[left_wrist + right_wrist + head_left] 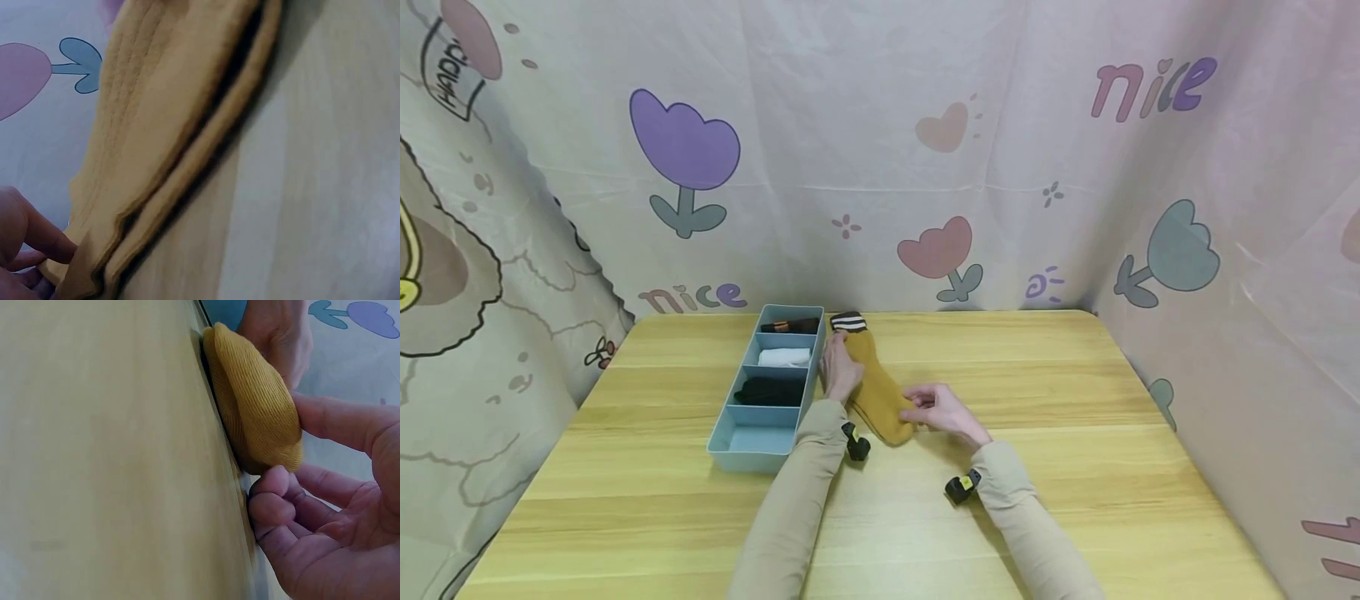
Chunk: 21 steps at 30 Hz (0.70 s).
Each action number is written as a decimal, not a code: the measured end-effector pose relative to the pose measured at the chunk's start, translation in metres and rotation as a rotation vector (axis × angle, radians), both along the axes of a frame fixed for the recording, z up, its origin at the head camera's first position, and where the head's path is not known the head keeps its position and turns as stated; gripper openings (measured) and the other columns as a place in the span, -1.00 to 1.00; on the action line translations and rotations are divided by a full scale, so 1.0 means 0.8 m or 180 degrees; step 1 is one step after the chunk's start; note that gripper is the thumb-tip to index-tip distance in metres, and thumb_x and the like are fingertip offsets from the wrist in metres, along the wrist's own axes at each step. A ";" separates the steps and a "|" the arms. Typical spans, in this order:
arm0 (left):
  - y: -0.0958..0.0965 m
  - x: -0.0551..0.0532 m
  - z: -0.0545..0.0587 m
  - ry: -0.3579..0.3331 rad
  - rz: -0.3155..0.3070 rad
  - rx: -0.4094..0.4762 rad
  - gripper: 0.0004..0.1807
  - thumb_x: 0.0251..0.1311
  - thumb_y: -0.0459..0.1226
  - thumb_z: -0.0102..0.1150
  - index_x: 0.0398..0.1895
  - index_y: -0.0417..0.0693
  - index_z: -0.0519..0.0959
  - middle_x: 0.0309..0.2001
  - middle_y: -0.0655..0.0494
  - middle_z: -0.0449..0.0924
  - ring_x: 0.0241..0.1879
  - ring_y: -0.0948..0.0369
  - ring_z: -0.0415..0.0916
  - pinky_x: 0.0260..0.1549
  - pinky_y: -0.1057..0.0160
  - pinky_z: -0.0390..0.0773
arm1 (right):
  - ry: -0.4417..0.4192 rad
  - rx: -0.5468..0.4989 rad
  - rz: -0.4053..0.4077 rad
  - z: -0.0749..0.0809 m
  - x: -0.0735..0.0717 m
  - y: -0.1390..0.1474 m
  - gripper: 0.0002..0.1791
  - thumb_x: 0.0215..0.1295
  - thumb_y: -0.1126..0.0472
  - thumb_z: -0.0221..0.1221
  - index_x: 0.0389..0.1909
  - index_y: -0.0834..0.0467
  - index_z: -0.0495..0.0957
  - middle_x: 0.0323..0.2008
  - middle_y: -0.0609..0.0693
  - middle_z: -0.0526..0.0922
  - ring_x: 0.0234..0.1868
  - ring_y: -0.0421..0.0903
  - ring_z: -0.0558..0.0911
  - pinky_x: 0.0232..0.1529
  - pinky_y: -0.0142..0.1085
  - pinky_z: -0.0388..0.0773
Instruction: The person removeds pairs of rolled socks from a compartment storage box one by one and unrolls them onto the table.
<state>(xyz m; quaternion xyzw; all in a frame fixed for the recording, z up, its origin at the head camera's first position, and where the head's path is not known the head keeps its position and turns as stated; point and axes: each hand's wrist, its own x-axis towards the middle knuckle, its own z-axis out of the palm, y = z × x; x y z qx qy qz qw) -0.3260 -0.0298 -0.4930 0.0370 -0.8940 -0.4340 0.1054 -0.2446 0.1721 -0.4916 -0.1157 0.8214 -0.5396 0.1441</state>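
A pair of mustard-yellow socks (880, 387) with a dark, white-striped cuff lies on the table beside a blue organizer box (760, 461). Two layers, one over the other, show along their edge in the left wrist view. My left hand (841, 368) is at the cuff end, close to the box wall; its fingers (47, 240) pinch the fabric edge. At the toe end, my right hand (946, 412) holds the socks between its fingers, one finger (331, 422) lying against the upper side. The fingertips under the toe are partly hidden.
Inside the box, separate compartments hold a dark brown item (793, 326) with an orange band, a folded white item (785, 357) and a black cloth item (769, 391); the nearest compartment (762, 439) shows its bare floor. A printed curtain (850, 150) stands behind the wooden table (1075, 467).
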 end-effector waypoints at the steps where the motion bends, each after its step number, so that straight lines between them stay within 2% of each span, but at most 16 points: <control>1: 0.000 0.000 -0.001 0.0049 -0.0007 0.0019 -0.26 -0.14 -0.61 0.13 0.29 -0.31 0.41 0.31 -0.26 0.43 0.30 -0.19 0.40 0.35 -0.14 0.35 | -0.0001 -0.0020 0.0006 0.000 0.000 -0.001 -0.43 0.21 0.22 0.34 0.20 0.40 0.51 -0.30 0.08 0.67 -0.34 -0.21 0.58 -0.32 -0.42 0.56; 5: -0.002 -0.001 -0.003 0.0220 -0.0087 0.0236 -0.25 -0.19 -0.68 0.06 0.27 -0.39 0.40 0.27 -0.31 0.41 0.27 -0.21 0.39 0.35 -0.11 0.37 | -0.0114 -0.0180 0.0039 0.000 0.000 -0.002 -0.40 0.26 0.22 0.31 0.25 0.42 0.45 -0.49 -0.13 0.56 -0.52 -0.26 0.50 -0.52 -0.46 0.47; 10: 0.000 0.000 0.002 0.0292 -0.0128 0.0385 -0.22 -0.20 -0.71 0.01 0.29 -0.38 0.39 0.32 -0.29 0.39 0.33 -0.17 0.35 0.41 -0.07 0.33 | -0.0218 -0.0266 0.0048 0.001 0.001 -0.002 -0.34 0.30 0.22 0.27 0.34 0.44 0.35 -0.57 -0.17 0.52 -0.60 -0.28 0.43 -0.57 -0.47 0.38; 12: 0.000 0.001 0.007 0.0286 -0.0135 0.0446 -0.21 -0.19 -0.71 0.01 0.31 -0.36 0.38 0.35 -0.28 0.38 0.36 -0.16 0.33 0.43 -0.05 0.30 | -0.0276 -0.0338 0.0038 0.001 0.001 -0.002 -0.33 0.31 0.24 0.26 0.37 0.43 0.31 -0.52 -0.17 0.60 -0.59 -0.29 0.48 -0.56 -0.47 0.43; 16: 0.000 0.002 0.016 0.0308 -0.0165 0.0603 -0.20 -0.17 -0.69 0.01 0.34 -0.35 0.37 0.39 -0.27 0.35 0.41 -0.15 0.29 0.47 -0.04 0.25 | -0.0350 -0.0630 -0.0089 0.000 0.001 0.001 -0.33 0.29 0.31 0.24 0.38 0.42 0.29 -0.38 -0.05 0.75 -0.57 -0.28 0.59 -0.53 -0.46 0.54; 19: -0.001 0.001 0.021 0.0328 -0.0217 0.0710 -0.20 -0.17 -0.67 0.00 0.35 -0.36 0.37 0.41 -0.27 0.34 0.43 -0.15 0.26 0.48 -0.05 0.23 | -0.0312 -0.0873 -0.0216 0.000 0.001 0.007 -0.35 0.26 0.39 0.22 0.36 0.44 0.31 -0.34 -0.02 0.77 -0.56 -0.27 0.62 -0.52 -0.45 0.59; 21: -0.001 0.000 0.023 0.0314 -0.0289 0.0773 -0.19 -0.18 -0.67 -0.02 0.35 -0.37 0.36 0.42 -0.28 0.32 0.44 -0.16 0.24 0.49 -0.05 0.21 | -0.0257 -0.1002 -0.0295 -0.001 0.000 0.013 -0.37 0.24 0.43 0.19 0.34 0.45 0.33 -0.35 -0.07 0.74 -0.54 -0.28 0.63 -0.50 -0.44 0.61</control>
